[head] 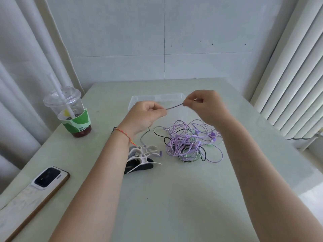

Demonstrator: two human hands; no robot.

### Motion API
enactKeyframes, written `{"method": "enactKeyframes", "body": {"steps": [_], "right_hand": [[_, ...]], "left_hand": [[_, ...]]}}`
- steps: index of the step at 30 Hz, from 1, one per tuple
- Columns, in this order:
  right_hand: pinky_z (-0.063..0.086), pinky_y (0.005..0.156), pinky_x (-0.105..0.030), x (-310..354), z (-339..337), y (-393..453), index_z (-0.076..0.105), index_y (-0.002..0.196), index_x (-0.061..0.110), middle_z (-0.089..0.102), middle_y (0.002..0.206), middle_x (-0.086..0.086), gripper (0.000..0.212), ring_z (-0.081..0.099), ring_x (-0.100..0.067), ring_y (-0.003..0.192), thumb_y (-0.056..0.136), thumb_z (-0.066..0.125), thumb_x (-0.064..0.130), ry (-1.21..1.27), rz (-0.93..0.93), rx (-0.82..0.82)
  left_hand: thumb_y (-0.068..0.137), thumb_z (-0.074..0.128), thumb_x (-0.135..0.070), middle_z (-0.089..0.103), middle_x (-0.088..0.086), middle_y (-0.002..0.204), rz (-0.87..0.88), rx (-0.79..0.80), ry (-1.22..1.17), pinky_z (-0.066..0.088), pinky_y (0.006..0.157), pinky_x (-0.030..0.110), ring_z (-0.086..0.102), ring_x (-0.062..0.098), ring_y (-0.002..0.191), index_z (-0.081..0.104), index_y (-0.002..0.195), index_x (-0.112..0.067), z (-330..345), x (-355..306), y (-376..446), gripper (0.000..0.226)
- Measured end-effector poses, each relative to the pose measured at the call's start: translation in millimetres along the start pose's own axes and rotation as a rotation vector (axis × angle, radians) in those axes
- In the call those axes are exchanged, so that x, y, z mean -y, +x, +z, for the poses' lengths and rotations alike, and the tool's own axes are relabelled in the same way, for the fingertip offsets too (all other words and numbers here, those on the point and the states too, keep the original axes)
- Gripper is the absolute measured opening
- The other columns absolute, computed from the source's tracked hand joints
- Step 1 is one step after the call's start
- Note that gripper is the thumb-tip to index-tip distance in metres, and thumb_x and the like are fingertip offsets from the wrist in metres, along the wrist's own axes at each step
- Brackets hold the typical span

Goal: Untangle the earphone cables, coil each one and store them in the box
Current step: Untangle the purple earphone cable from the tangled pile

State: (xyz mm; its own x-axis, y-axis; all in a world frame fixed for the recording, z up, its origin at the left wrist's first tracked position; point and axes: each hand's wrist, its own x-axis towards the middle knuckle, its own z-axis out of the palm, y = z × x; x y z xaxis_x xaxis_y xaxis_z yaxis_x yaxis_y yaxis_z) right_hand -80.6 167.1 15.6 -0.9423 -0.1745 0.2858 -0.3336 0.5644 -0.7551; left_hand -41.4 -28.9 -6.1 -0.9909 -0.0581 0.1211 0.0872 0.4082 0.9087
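A tangle of earphone cables [189, 142], purple, black and pale green, lies on the table right of centre. My left hand [146, 116] and my right hand [205, 103] are raised above it, each pinching one end of a short stretch of purple-grey cable [173, 107] held taut between them. From my left hand a thin grey strand hangs down toward the table. The clear plastic box [157, 98] stands behind my hands, partly hidden by them.
A pile of white, black and purple cable clips [143, 158] lies below my left wrist. A plastic cup with a straw [70, 110] stands at the left. A phone [47, 179] rests on a white board near the table's left edge. Curtains hang on both sides.
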Motion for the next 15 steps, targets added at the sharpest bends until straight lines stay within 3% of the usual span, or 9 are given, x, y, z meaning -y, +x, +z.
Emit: {"method": "enactKeyframes", "body": {"steps": [1,3,4,6,8,10,13,15], "right_hand": [[0.033,0.059,-0.021,-4,0,3,0.072,0.091,0.013,0.057,0.062,0.016,0.012,0.051,-0.001,0.063,0.089,0.065,0.022,-0.048,0.034,-0.094],[0.036,0.074,-0.028,-11,0,5,0.069,0.098,0.011,0.063,0.095,-0.006,0.016,0.056,-0.022,0.095,0.093,0.057,0.020,-0.196,0.089,-0.228],[0.037,0.082,-0.030,-12,0,4,0.069,0.101,0.009,0.062,0.104,-0.012,0.018,0.054,-0.027,0.103,0.093,0.054,0.016,-0.248,0.094,-0.246],[0.036,0.092,-0.029,-6,5,0,0.069,0.110,0.012,0.062,0.115,-0.006,0.027,0.056,-0.023,0.106,0.092,0.049,0.010,-0.229,0.039,-0.221],[0.040,0.092,-0.023,8,13,-7,0.069,0.112,0.018,0.063,0.116,0.007,0.035,0.061,-0.009,0.095,0.089,0.047,0.004,-0.057,-0.053,-0.145],[0.047,0.092,-0.022,19,23,-13,0.070,0.109,0.020,0.068,0.110,0.008,0.039,0.063,-0.006,0.098,0.085,0.046,0.001,0.135,-0.119,-0.026],[0.053,0.078,-0.030,26,35,-18,0.066,0.110,0.018,0.070,0.093,0.002,0.034,0.066,-0.015,0.081,0.088,0.044,0.003,0.225,-0.087,0.165],[0.050,0.068,-0.032,25,34,-19,0.066,0.106,0.018,0.066,0.077,0.005,0.029,0.060,-0.011,0.065,0.089,0.044,0.007,0.195,-0.067,0.222]], "left_hand": [[0.088,0.067,-0.018,0.043,-0.016,0.041,-0.014,-0.001,0.001,0.036,0.054,0.020,0.036,0.001,0.040,0.068,0.078,-0.018,-2,1,0,0.009],[0.091,0.062,-0.019,0.036,-0.014,0.043,-0.021,0.014,-0.020,0.042,0.060,0.025,0.033,0.003,0.040,0.068,0.076,-0.017,-5,0,-2,0.016],[0.093,0.058,-0.018,0.033,-0.012,0.045,-0.019,0.024,-0.052,0.045,0.062,0.029,0.032,0.005,0.039,0.068,0.077,-0.016,-5,-1,-3,0.019],[0.096,0.054,-0.018,0.029,-0.010,0.047,0.007,0.027,-0.118,0.046,0.055,0.030,0.027,0.008,0.038,0.067,0.081,-0.014,-1,-3,-3,0.020],[0.097,0.055,-0.021,0.028,-0.009,0.046,0.029,0.019,-0.113,0.037,0.044,0.025,0.024,0.010,0.036,0.067,0.085,-0.015,7,-5,-3,0.018],[0.096,0.058,-0.022,0.031,-0.009,0.044,0.040,0.019,-0.087,0.024,0.040,0.020,0.024,0.009,0.035,0.066,0.081,-0.018,17,-8,-4,0.017],[0.094,0.060,-0.018,0.040,-0.011,0.042,0.069,0.010,-0.040,0.024,0.042,0.022,0.029,0.003,0.038,0.064,0.076,-0.010,24,-9,-5,0.020],[0.092,0.063,-0.021,0.042,-0.011,0.043,0.074,0.010,-0.002,0.026,0.046,0.023,0.032,0.003,0.041,0.063,0.068,-0.009,22,-9,-5,0.027]]}}
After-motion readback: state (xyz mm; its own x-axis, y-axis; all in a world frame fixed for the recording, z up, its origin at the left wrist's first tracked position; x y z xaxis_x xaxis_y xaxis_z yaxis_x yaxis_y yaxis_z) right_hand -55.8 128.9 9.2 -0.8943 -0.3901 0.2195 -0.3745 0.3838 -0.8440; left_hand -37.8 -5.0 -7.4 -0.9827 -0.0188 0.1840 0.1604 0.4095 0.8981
